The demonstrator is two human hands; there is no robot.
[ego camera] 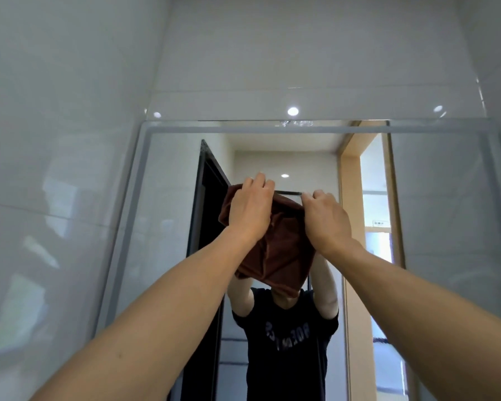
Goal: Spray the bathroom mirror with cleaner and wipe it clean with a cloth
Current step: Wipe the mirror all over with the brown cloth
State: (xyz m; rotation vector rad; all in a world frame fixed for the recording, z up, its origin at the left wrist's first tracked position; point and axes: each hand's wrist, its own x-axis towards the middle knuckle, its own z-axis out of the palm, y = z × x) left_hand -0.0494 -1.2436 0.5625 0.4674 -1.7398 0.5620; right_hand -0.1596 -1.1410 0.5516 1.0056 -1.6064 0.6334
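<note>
Both bare forearms reach up and away from the camera, meeting at a brown cloth (275, 250) held against the upper middle of the mirror (168, 215). On the left, the left hand (250, 206) lies over the cloth's top left corner, its grip closed on the fabric with fingers curled over the upper edge. On the right, the right hand (326, 218) pinches the top right corner, its grip also clamped on the cloth. Between and below the two hands the cloth hangs in loose folds, touching or just off the glass; which of the two cannot be told.

Behind the cloth, the mirror shows the person's reflection in a black T-shirt (284, 340) with raised arms, the cloth covering the head. Also reflected are a dark door (206, 227) to the left and a wood-framed doorway (350, 227) to the right. A pale frame (272, 129) edges the mirror, and glossy white wall tiles (55, 140) surround it, with round light spots (293, 111) glinting just above the top edge.
</note>
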